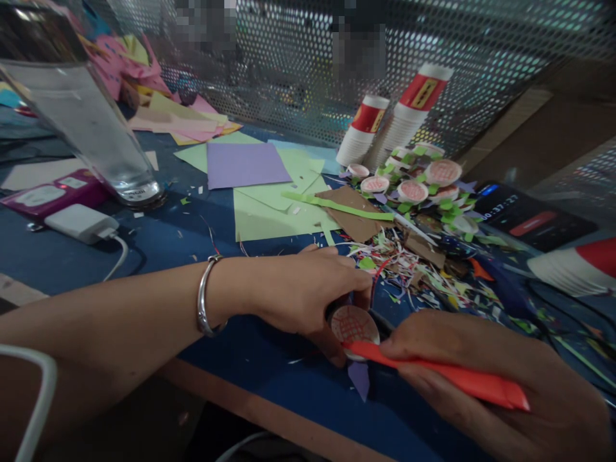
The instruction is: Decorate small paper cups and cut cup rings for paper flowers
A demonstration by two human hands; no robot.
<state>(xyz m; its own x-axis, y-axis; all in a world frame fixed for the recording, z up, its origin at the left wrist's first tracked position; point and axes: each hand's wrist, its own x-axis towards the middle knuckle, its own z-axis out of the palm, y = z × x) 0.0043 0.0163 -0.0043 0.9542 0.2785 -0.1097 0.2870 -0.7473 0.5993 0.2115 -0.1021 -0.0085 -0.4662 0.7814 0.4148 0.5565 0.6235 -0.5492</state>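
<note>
My left hand (308,292), with a silver bangle (206,303) on the wrist, is closed around a small round paper-cup bottom (353,324) printed with a red grid. My right hand (491,378) grips a long red strip-like tool or paper piece (447,375) whose tip lies against the cup bottom's lower edge. A small purple paper scrap (359,378) lies just under them on the blue table (269,359).
Purple paper (243,163) and green paper sheets (279,205), a brown card piece (356,212), paper shreds (414,269), a cluster of cut cup bottoms (418,186), stacked paper cups (385,122), a glass (91,122), a white charger (79,222), a phone with a timer (529,221), a mesh wall behind.
</note>
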